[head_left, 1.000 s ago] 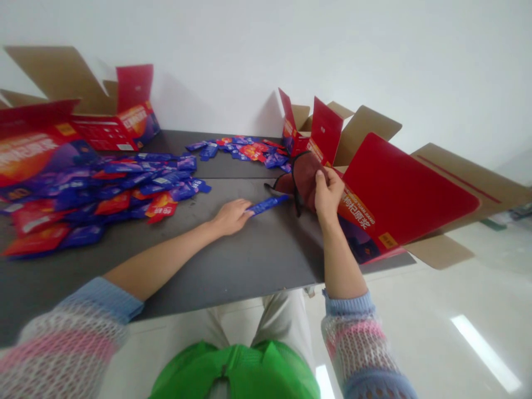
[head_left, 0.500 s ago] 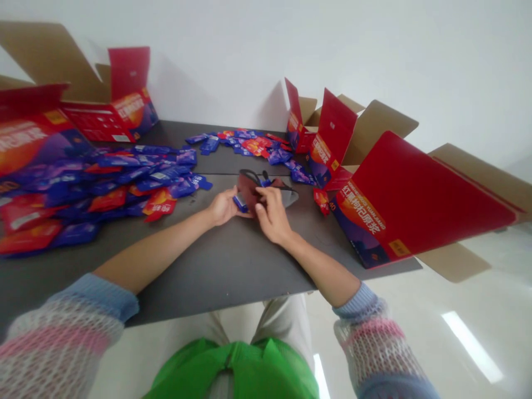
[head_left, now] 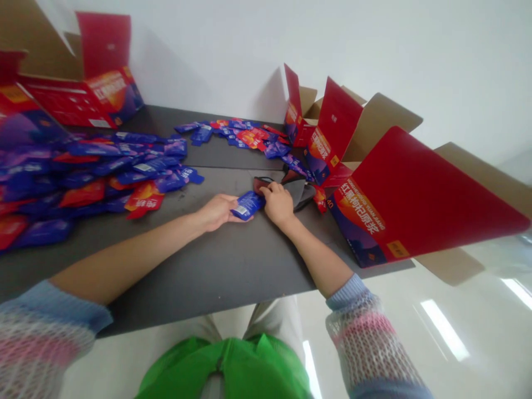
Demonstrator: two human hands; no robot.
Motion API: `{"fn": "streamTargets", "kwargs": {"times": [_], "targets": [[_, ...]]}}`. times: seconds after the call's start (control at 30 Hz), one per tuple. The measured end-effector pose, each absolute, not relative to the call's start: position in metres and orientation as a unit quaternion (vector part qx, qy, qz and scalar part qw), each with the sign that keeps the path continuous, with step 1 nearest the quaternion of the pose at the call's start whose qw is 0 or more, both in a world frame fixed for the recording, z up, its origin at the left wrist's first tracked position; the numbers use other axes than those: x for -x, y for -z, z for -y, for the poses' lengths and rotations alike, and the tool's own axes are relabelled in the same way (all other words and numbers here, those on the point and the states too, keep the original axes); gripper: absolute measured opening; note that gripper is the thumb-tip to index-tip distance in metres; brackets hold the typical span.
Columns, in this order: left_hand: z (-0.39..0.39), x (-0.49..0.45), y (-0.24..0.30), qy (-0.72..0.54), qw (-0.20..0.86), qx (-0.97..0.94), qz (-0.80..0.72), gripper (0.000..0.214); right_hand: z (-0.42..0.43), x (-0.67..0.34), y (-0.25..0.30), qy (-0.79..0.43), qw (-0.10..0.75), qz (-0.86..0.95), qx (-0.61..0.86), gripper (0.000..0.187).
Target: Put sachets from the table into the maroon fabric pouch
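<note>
Though slanted, sachet [head_left: 249, 205] in left grip [head_left: 218, 212].

A white wall [head_left: 216, 50] can be seen at the back, and a dark gray table [head_left: 233, 266] is set in front of it. The table top is crossed by a thin line [head_left: 233, 168]. At the left, a big box [head_left: 29, 124] is seen only in part. Behind it, another box [head_left: 114, 94] is placed near the wall, and a small white label [head_left: 98, 123] is stuck on it. At the right, a far box [head_left: 293, 113], a middle box [head_left: 322, 149] and a near box [head_left: 361, 221] are lined up. They are colored red, orange and purple, and their flaps are opened wide. The shiny floor [head_left: 374, 310] is marked by bright streaks [head_left: 444, 327].
</note>
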State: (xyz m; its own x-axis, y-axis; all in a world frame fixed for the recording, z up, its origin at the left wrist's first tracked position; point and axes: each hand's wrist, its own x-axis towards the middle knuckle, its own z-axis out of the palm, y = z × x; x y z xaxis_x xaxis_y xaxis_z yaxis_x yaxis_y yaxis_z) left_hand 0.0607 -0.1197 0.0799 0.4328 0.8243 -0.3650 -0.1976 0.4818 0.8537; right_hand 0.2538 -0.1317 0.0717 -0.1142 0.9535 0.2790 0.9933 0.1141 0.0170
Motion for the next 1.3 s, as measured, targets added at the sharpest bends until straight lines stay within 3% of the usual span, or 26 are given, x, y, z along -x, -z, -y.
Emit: {"fn": "streamTargets", "kwargs": {"times": [0.27, 0.37, 0.43, 0.6, 0.7, 1.03, 1.3], "targets": [[0.126, -0.053, -0.089, -0.318, 0.776, -0.362, -0.407, 0.049, 0.142, -0.284, -0.094, 0.027, 0.349, 0.769, 0.535, 0.042], [0.119, -0.047, -0.086, -0.296, 0.796, -0.37, -0.377, 0.051, 0.15, -0.279, -0.096, -0.002, 0.392, 0.786, 0.478, 0.044], [0.112, -0.043, -0.079, -0.284, 0.803, -0.384, -0.357, 0.048, 0.155, -0.269, -0.092, -0.03, 0.369, 0.802, 0.469, 0.046], [0.097, -0.034, -0.062, -0.26, 0.821, -0.416, -0.292, 0.039, 0.164, -0.241, -0.083, -0.03, 0.167, 0.865, 0.472, 0.055], [0.093, -0.032, -0.058, -0.24, 0.827, -0.427, -0.276, 0.041, 0.163, -0.237, -0.086, -0.004, 0.115, 0.861, 0.495, 0.053], [0.09, -0.028, -0.059, -0.19, 0.841, -0.437, -0.256, 0.065, 0.142, -0.265, -0.091, 0.051, 0.091, 0.765, 0.635, 0.04], [0.1, -0.037, -0.067, -0.259, 0.854, -0.361, -0.271, 0.036, 0.153, -0.26, -0.092, 0.027, 0.146, 0.78, 0.608, 0.049]]}}
